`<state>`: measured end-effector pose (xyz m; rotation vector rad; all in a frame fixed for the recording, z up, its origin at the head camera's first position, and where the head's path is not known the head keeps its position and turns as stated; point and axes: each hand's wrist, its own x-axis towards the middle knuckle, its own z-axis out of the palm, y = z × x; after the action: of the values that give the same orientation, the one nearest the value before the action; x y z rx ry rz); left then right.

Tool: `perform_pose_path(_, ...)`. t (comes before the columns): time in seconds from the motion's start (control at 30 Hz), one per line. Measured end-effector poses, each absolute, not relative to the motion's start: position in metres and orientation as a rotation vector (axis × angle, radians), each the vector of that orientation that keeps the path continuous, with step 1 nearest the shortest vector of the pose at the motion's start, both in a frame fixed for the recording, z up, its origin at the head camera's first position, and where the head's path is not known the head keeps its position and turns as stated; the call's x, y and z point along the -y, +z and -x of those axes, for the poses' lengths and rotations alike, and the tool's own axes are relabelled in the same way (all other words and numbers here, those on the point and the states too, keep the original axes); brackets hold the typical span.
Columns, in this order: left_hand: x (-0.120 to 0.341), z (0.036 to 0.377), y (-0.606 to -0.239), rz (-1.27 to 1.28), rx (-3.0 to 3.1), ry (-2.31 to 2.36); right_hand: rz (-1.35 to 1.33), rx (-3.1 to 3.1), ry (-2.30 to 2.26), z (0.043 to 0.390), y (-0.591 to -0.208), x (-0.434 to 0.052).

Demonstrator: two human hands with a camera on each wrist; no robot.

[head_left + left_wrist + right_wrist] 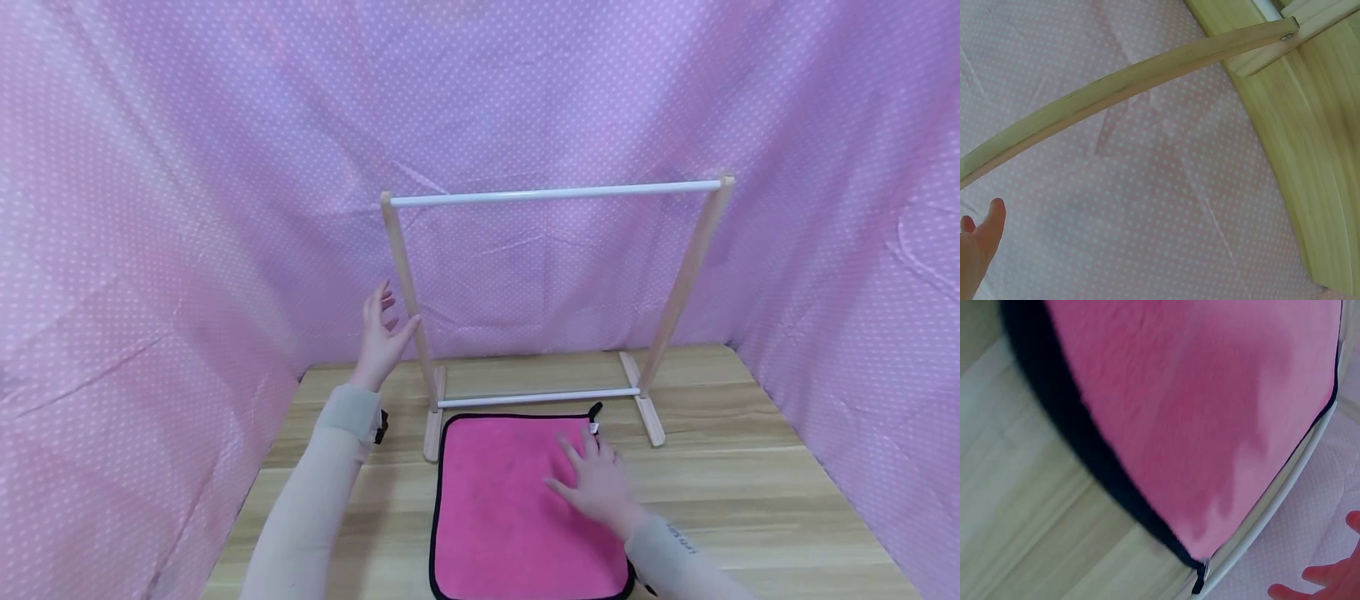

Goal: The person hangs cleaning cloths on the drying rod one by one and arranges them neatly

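A pink towel (pixel 510 508) with black edging lies flat on the wooden table, a black hanging loop at its far right corner. My right hand (pixel 596 483) is over the towel's right part, fingers spread, its shadow falling on the cloth (pixel 1210 412). Behind the towel stands a rack with light wooden posts and two white bars, the upper bar (pixel 555 194) and the lower bar (pixel 540 398). Beside the rack's left post (pixel 408 283) my left hand (pixel 382 337) is raised, fingers loosely bent and holding nothing. The same post (pixel 1129 84) crosses the left wrist view above the fingertips.
The wooden table (pixel 750 483) is enclosed at the back and both sides by a pink-purple dotted cloth (pixel 187 208). The rack's right foot (pixel 649 421) rests on the table just behind the towel's right corner.
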<state>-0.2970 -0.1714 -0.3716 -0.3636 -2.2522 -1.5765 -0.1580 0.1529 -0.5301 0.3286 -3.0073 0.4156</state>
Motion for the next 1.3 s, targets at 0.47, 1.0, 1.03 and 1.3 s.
perform_pose_path(0.47,0.168,0.308,-0.368,0.412,2.219,-1.716,-0.61,3.102,0.554,0.155,-0.556,-0.121)
perform_pose_path(1.0,0.165,0.317,-0.373,0.367,2.155,-1.803,-0.591,3.306,0.616,0.154,-0.566,-0.11)
perform_pose_path(1.03,0.164,0.317,-0.373,0.369,2.154,-1.802,-0.59,3.31,0.612,0.155,-0.567,-0.11)
perform_pose_path(1.3,0.161,0.318,-0.372,0.304,2.121,-1.838,-0.603,3.37,0.573,0.159,-0.561,-0.105)
